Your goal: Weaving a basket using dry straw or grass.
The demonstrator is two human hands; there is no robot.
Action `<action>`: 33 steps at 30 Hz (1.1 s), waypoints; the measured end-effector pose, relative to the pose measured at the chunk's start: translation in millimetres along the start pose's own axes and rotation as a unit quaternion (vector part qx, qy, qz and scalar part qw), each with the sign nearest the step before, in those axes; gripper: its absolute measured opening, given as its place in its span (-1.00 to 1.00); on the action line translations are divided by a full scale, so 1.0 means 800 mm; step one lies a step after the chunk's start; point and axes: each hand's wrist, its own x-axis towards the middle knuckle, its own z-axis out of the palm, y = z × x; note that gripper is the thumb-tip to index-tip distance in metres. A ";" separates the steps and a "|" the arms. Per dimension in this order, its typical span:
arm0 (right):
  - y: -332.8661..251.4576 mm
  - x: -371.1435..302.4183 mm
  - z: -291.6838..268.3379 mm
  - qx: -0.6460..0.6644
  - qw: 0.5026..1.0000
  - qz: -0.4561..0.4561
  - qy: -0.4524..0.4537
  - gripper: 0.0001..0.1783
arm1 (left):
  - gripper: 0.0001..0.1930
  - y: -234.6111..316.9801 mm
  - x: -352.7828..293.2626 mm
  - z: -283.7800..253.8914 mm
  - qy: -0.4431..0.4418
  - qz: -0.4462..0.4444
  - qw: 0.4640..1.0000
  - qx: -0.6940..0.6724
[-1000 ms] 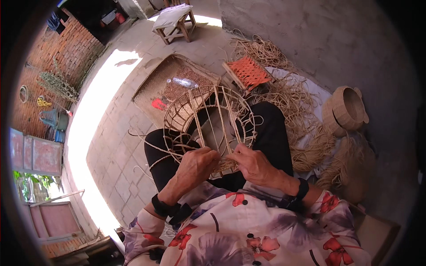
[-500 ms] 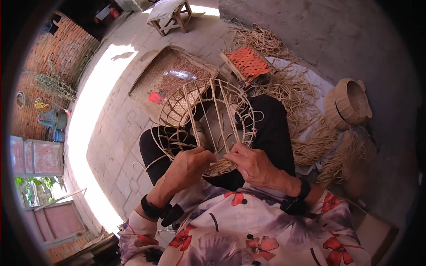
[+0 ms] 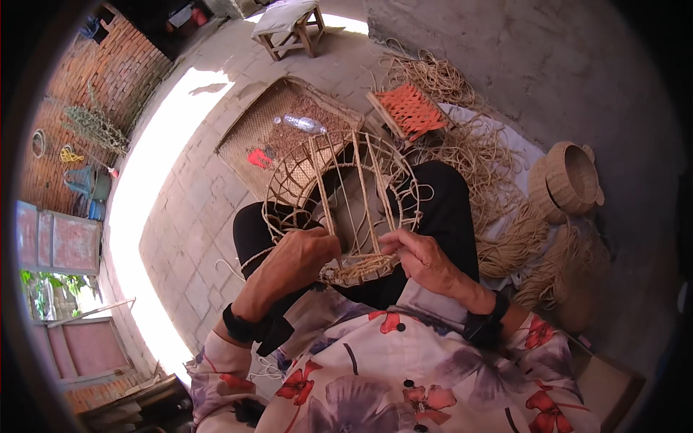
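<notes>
A round, open basket frame [image 3: 269, 189] of thin ribs wound with tan cord rests between my knees. Pale cords [image 3: 323, 189] run across its opening toward me. Along the near rim lies a tightly woven band of cord [image 3: 361, 270]. My left hand [image 3: 302, 254] is closed at the left end of this band, its fingertips curled out of sight, so what it grips is hidden. At the band's right end, my right hand [image 3: 419, 257] pinches cord by the rim between thumb and fingers. A loose strand trails left past my left wrist.
Heaps of loose tan cord [image 3: 484, 162] cover a white sheet at the right, beside a lidded woven basket [image 3: 575, 173]. Ahead stand a low stool with orange webbing [image 3: 410, 110] and a woven mat [image 3: 242, 137] holding a plastic bottle [image 3: 303, 124]. A cushioned stool [image 3: 289, 18] stands farther back.
My hands have moved apart, the left one to the left and the right one slightly right. More of the woven band shows between them. The view has shifted a little.
</notes>
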 end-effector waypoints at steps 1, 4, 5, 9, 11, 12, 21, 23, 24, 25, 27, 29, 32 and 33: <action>0.000 0.001 0.002 -0.062 0.998 -0.033 -0.004 -0.57 | -0.83 -0.001 -0.001 0.000 0.005 -0.003 1.000 0.005; -0.008 -0.002 0.013 -0.222 0.962 -0.157 0.003 -0.54 | -0.85 -0.005 0.015 0.004 0.047 0.000 0.998 0.052; -0.012 -0.005 0.018 -0.246 0.957 -0.151 0.008 -0.54 | -0.86 -0.008 0.024 0.005 0.068 0.000 0.995 0.073; -0.023 0.001 0.025 -0.305 0.946 -0.113 -0.002 -0.59 | -0.82 -0.011 0.066 0.024 0.136 0.060 0.985 0.083; -0.023 0.010 0.021 -0.308 0.945 -0.108 -0.020 -0.64 | -0.77 -0.010 0.071 0.029 0.164 0.066 0.980 0.089; -0.022 0.014 0.020 -0.306 0.947 -0.095 -0.029 -0.66 | -0.73 -0.009 0.067 0.030 0.172 0.007 0.982 0.079; -0.023 0.022 0.021 -0.304 0.949 -0.053 -0.070 -0.74 | -0.43 -0.001 0.058 0.036 -0.037 -0.132 0.975 -0.175; -0.023 0.022 0.020 -0.300 0.950 -0.058 -0.064 -0.74 | -0.42 0.001 0.055 0.040 -0.014 -0.176 0.965 -0.192; -0.023 0.021 0.019 -0.296 0.951 -0.059 -0.059 -0.75 | -0.42 0.003 0.050 0.041 -0.012 -0.217 0.952 -0.215; -0.023 0.021 0.019 -0.295 0.952 -0.061 -0.056 -0.74 | -0.45 0.007 0.043 0.042 0.018 -0.218 0.948 -0.233; -0.026 0.019 0.019 -0.294 0.953 -0.062 -0.048 -0.74 | -0.50 0.018 0.025 0.043 0.073 -0.233 0.931 -0.272; -0.034 0.021 0.018 -0.288 0.955 -0.063 -0.043 -0.75 | -0.58 0.028 0.006 0.037 0.135 -0.227 0.833 -0.487; -0.056 0.032 0.020 -0.252 0.962 -0.097 0.051 -0.75 | -0.75 0.040 -0.030 0.010 0.174 -0.193 0.804 -0.535; -0.065 0.038 0.022 -0.233 0.961 -0.113 0.096 -0.74 | -0.76 0.042 -0.044 -0.003 0.164 -0.182 0.832 -0.497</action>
